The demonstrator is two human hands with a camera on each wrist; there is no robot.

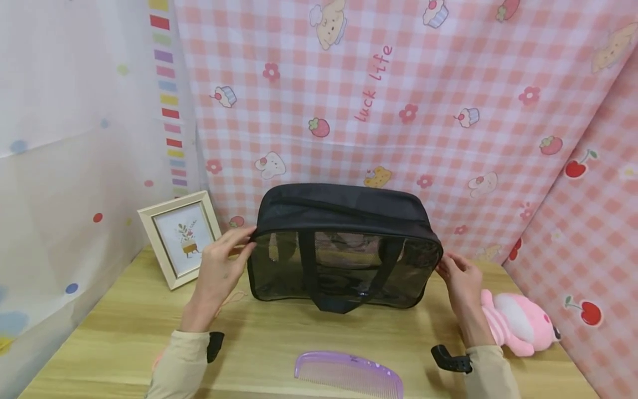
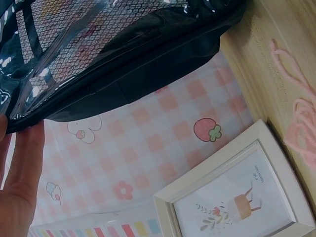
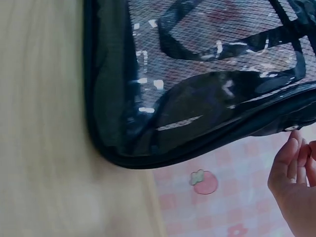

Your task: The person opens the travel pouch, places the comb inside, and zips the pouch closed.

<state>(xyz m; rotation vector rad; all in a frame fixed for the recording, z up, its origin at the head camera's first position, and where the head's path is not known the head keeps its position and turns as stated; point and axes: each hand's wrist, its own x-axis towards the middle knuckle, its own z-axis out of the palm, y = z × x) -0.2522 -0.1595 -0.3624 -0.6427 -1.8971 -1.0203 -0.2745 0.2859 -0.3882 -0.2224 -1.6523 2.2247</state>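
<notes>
A black toiletry bag (image 1: 344,213) with a see-through front stands upright on the table, its strap handle (image 1: 310,271) hanging down in front. My left hand (image 1: 219,271) pinches the bag's upper left edge, thumb in front and fingers behind, as the left wrist view shows. On the opposite side my right hand (image 1: 461,282) pinches at the bag's right edge. In the right wrist view, the right fingertips (image 3: 295,136) meet at a small shiny bit by the zipper seam. Mesh shows through the clear panel (image 2: 69,39).
A cream picture frame (image 1: 158,252) leans at the back left, with pink cord (image 2: 301,123) near it. A purple comb (image 1: 349,366) lies at the front of the wooden table (image 1: 269,338). Beside my right wrist lies a pink plush toy (image 1: 518,324). Patterned cloth hangs behind the bag.
</notes>
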